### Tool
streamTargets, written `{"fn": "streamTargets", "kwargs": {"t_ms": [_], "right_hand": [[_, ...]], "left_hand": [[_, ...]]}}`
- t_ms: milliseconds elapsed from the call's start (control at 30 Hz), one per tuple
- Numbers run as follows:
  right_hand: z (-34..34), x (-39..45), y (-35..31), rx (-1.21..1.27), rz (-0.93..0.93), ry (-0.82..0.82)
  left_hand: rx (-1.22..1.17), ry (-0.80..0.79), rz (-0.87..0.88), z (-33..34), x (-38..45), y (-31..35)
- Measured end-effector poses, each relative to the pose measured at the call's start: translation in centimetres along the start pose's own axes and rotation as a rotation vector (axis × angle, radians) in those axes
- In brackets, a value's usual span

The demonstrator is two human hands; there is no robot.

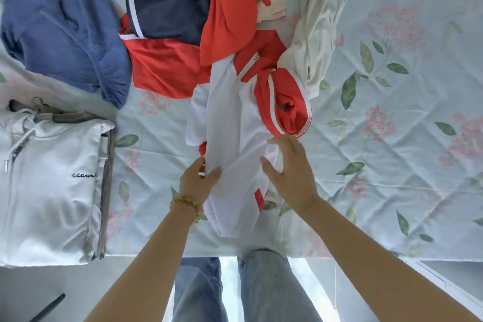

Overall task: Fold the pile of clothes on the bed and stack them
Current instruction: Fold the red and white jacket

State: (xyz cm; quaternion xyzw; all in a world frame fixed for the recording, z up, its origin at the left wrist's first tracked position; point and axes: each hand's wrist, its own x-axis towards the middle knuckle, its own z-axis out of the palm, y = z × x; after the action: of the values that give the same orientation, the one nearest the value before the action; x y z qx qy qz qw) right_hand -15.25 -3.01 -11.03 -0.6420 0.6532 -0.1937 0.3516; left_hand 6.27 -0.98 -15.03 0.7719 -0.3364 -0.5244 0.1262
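Note:
A white and red jacket [232, 123] lies stretched toward me across the middle of the bed. My left hand [198, 179] pinches its white fabric near the left edge. My right hand [290, 167] rests flat on the fabric with fingers spread, just below the red zipped part [285, 102]. Behind it lies the unfolded pile: a navy and red garment [164, 2], a red hooded piece [230, 8], a cream garment [321, 8] and blue trousers [65, 34]. At the left a folded white hoodie [49, 185] tops a stack.
The floral bedsheet [392, 138] covers the bed, whose near edge [339, 256] runs just in front of my legs [261, 290]. A dark thin object [49, 308] lies on the floor at the lower left.

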Motion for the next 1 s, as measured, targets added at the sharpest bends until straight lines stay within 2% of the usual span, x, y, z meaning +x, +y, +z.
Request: {"fn": "streamTargets", "kwargs": {"t_ms": [100, 167, 267, 333, 400, 467, 533, 600, 700, 800, 867, 967, 1000], "right_hand": [[-0.4, 4.7, -0.2, -0.060, 0.122, 0.125], [0.2, 7.1, -0.5, -0.111, 0.188, 0.033], [2.1, 9.2, -0.7, -0.168, 0.238, -0.205], [3.6, 9.0, -0.7, -0.252, 0.274, -0.325], [4.6, 7.7, -0.5, -0.283, 0.232, -0.381], [4.9, 5.7, -0.3, -0.153, 0.174, -0.378], [4.6, 3.5, 0.1, 0.036, 0.164, -0.350], [3.9, 1.3, 0.6, 0.182, 0.251, -0.313], [2.7, -0.6, 1.4, 0.402, 0.444, -0.233], [1.8, -0.4, 2.1, 0.624, 0.631, -0.156], [1.5, 0.2, 2.2, 0.801, 0.720, -0.100], [0.8, 1.2, 2.3, 1.007, 0.760, 0.000], [0.5, 1.3, 2.4, 1.044, 0.762, 0.027]], "left_hand": [[0.019, -0.029, -0.093, -0.7, -2.1, -3.0], [0.043, -0.038, -0.152, -1.2, -3.2, -4.8], [0.048, -0.060, -0.243, -1.5, -4.7, -6.6], [0.060, -0.137, -0.290, -1.7, -5.1, -6.9], [0.177, -0.235, -0.282, -2.3, -4.8, -6.5], [0.262, -0.175, -0.258, -3.1, -3.9, -5.0], [0.231, 0.058, -0.178, -4.0, -2.5, -2.7], [0.200, 0.265, 0.022, -4.6, -0.5, 0.2], [0.280, 0.341, 0.409, -4.8, 3.6, 5.1], [0.485, 0.195, 0.665, -3.1, 8.6, 9.9], [0.653, 0.030, 0.707, -1.4, 11.5, 12.1], [0.753, -0.223, 0.528, -0.2, 14.3, 12.9], [0.762, -0.258, 0.451, -0.1, 14.6, 12.6]]}}
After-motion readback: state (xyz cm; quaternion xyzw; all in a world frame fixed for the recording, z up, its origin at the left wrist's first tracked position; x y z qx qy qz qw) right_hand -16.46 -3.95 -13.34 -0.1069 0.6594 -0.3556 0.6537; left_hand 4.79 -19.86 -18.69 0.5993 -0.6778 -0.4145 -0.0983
